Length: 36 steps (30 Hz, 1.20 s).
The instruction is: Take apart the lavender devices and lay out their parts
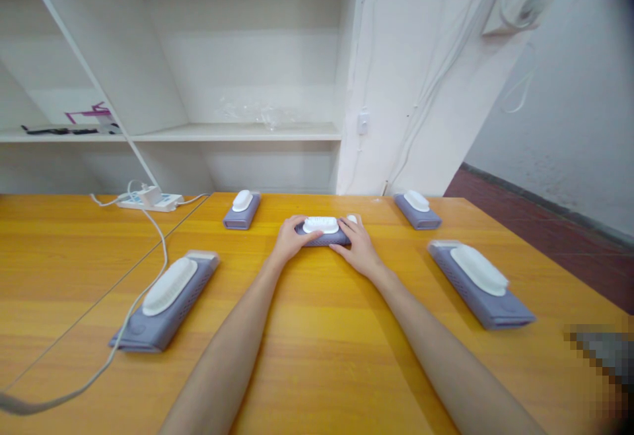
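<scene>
At the far middle of the table lies a flat purple-grey case (324, 239) with a white oval brush-like piece (321, 225) on top. My left hand (291, 239) grips the left end of the case, its thumb along the front by the white piece. Around the right end is my right hand (357, 245), fingers on top and thumb low at the front. A small white part (352, 218) shows behind the right fingers; I cannot tell what it belongs to. The undersides of the case and the fingertips are partly hidden.
Similar cases with white ovals lie at near left (153, 326), far left (238, 220), far right (426, 218) and near right (495, 306). A white cable (161, 260) crosses the near-left case and runs from a power strip (153, 200). White shelves (238, 133) stand behind.
</scene>
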Each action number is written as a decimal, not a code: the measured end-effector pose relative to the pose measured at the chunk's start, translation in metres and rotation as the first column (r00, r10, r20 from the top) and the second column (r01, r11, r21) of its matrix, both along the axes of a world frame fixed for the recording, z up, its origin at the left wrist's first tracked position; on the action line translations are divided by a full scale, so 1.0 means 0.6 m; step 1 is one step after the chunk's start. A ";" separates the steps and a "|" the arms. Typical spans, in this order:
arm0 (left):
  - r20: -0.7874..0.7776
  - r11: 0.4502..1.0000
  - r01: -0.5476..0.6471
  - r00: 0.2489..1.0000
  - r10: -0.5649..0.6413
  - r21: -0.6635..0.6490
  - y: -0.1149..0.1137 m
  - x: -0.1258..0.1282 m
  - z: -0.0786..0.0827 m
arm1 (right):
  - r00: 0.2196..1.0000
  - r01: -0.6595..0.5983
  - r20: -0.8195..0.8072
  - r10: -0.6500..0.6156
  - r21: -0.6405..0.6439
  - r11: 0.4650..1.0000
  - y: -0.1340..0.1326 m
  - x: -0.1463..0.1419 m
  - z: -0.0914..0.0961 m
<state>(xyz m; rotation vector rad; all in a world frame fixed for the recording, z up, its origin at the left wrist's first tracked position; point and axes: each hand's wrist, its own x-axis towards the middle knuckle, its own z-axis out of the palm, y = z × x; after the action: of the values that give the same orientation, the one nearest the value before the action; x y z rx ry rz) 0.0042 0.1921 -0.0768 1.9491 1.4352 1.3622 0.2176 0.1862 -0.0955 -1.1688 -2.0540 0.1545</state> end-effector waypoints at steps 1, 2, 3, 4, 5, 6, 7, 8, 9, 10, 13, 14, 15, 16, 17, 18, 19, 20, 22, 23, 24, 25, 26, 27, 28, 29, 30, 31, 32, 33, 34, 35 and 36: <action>-0.004 1.000 0.000 1.000 0.000 0.002 0.000 0.000 0.000 | 1.000 0.001 -0.011 -0.001 -0.003 1.000 0.000 0.000 0.001; -0.010 1.000 0.000 1.000 0.000 0.005 0.000 0.000 0.001 | 1.000 0.003 -0.026 -0.003 -0.002 1.000 -0.001 -0.001 0.001; -0.019 1.000 0.000 1.000 0.000 0.008 0.000 0.000 0.001 | 0.999 0.005 -0.044 -0.005 0.000 1.000 -0.002 -0.001 0.002; -0.029 1.000 -0.002 1.000 0.003 0.015 0.000 0.000 0.002 | 0.998 0.007 -0.061 -0.006 0.003 1.000 -0.003 -0.002 0.003; -0.039 1.000 -0.006 0.999 0.007 0.026 0.000 0.000 0.002 | 0.997 0.006 -0.074 -0.006 0.008 1.000 -0.004 -0.002 0.003; -0.049 0.999 -0.012 0.999 0.014 0.040 0.000 0.001 0.002 | 0.997 0.006 -0.082 -0.005 0.013 1.000 -0.005 -0.002 0.003; -0.059 0.998 -0.018 0.998 0.021 0.053 0.000 0.002 0.001 | 0.996 0.006 -0.087 -0.005 0.016 1.000 -0.006 -0.002 0.003; -0.066 0.998 -0.026 0.997 0.030 0.063 0.001 0.003 0.001 | 0.996 0.007 -0.088 -0.005 0.016 1.000 -0.006 -0.002 0.003; -0.071 0.997 -0.036 0.997 0.041 0.069 0.001 0.004 0.000 | 0.996 0.007 -0.088 -0.006 0.013 1.000 -0.007 -0.002 0.003; -0.072 0.997 -0.045 0.996 0.050 0.070 0.002 0.005 -0.001 | 0.996 0.006 -0.086 -0.006 0.009 1.000 -0.007 -0.002 0.003; -0.065 0.996 -0.074 0.995 0.078 0.054 0.004 0.009 -0.003 | 0.998 0.000 -0.070 0.000 -0.006 1.000 -0.007 0.000 0.002; -0.063 0.996 -0.078 0.995 0.081 0.048 0.004 0.010 -0.004 | 0.998 -0.001 -0.060 0.001 -0.008 1.000 -0.007 0.001 0.002; -0.064 0.996 -0.080 0.994 0.083 0.041 0.004 0.011 -0.004 | 0.999 0.000 -0.050 -0.001 -0.010 1.000 -0.007 0.001 0.003; -0.066 0.996 -0.082 0.994 0.084 0.034 0.004 0.011 -0.004 | 0.999 0.004 -0.041 -0.004 -0.013 1.000 -0.008 0.001 0.003; -0.067 0.996 -0.083 0.994 0.085 0.028 0.005 0.011 -0.004 | 0.999 0.007 -0.031 -0.008 -0.015 1.000 -0.008 0.001 0.003; -0.066 0.996 -0.086 0.994 0.087 0.023 0.005 0.011 -0.004 | 1.000 0.010 -0.022 -0.011 -0.017 1.000 -0.009 0.001 0.003; -0.066 0.996 -0.090 0.994 0.091 0.018 0.004 0.011 -0.004 | 1.000 0.012 -0.014 -0.013 -0.017 1.000 -0.010 0.001 0.004; -0.064 0.996 -0.092 0.994 0.093 0.015 0.004 0.011 -0.004 | 1.000 0.013 -0.009 -0.014 -0.015 1.000 -0.011 0.000 0.005; -0.059 0.996 -0.092 0.994 0.092 0.013 0.004 0.010 -0.003 | 1.000 0.015 -0.004 -0.015 -0.011 1.000 -0.013 -0.001 0.007; -0.055 0.996 -0.089 0.994 0.090 0.014 0.004 0.010 -0.003 | 1.000 0.016 -0.005 -0.016 -0.012 1.000 -0.014 -0.001 0.008; -0.051 0.996 -0.087 0.995 0.088 0.016 0.004 0.010 -0.003 | 1.000 0.017 -0.007 -0.018 -0.015 1.000 -0.015 -0.002 0.009; -0.049 0.996 -0.084 0.995 0.085 0.019 0.004 0.010 -0.003 | 1.000 0.019 -0.009 -0.019 -0.018 1.000 -0.016 -0.003 0.009; -0.049 0.996 -0.081 0.995 0.082 0.022 0.004 0.010 -0.003 | 1.000 0.020 -0.010 -0.020 -0.021 1.000 -0.017 -0.003 0.010; -0.051 0.997 -0.079 0.996 0.080 0.026 0.004 0.011 -0.003 | 1.000 0.020 -0.011 -0.021 -0.023 1.000 -0.017 -0.004 0.010; -0.053 0.997 -0.078 0.995 0.079 0.030 0.004 0.011 -0.003 | 1.000 0.021 -0.012 -0.021 -0.024 1.000 -0.017 -0.004 0.010; -0.054 0.996 -0.080 0.995 0.081 0.034 0.005 0.011 -0.003 | 1.000 0.020 -0.012 -0.020 -0.024 0.999 -0.017 -0.004 0.010; -0.051 0.996 -0.083 0.995 0.084 0.037 0.005 0.011 -0.004 | 1.000 0.018 -0.013 -0.018 -0.026 0.999 -0.017 -0.004 0.010; -0.047 0.996 -0.083 0.995 0.085 0.039 0.005 0.011 -0.004 | 1.000 0.015 -0.016 -0.015 -0.029 0.999 -0.017 -0.003 0.010; -0.042 0.996 -0.083 0.996 0.085 0.041 0.006 0.012 -0.005 | 1.000 0.012 -0.020 -0.013 -0.033 0.999 -0.017 -0.003 0.010; -0.038 0.996 -0.083 0.996 0.084 0.043 0.006 0.012 -0.005 | 1.000 0.010 -0.025 -0.011 -0.035 0.999 -0.017 -0.002 0.010; -0.037 0.996 -0.080 0.996 0.082 0.044 0.006 0.012 -0.006 | 1.000 0.009 -0.030 -0.010 -0.037 0.999 -0.017 -0.002 0.010; -0.038 0.996 -0.079 0.996 0.080 0.046 0.006 0.012 -0.006 | 0.999 0.008 -0.034 -0.009 -0.038 0.999 -0.017 -0.002 0.011; -0.039 0.996 -0.080 0.996 0.082 0.049 0.007 0.012 -0.006 | 0.999 0.007 -0.037 -0.009 -0.038 0.999 -0.017 -0.002 0.011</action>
<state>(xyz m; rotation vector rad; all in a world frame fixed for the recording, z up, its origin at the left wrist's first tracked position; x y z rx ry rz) 0.0116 0.1960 -0.0806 1.9790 1.5299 1.4112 0.2163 0.1758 -0.0887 -1.1886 -2.0212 0.2109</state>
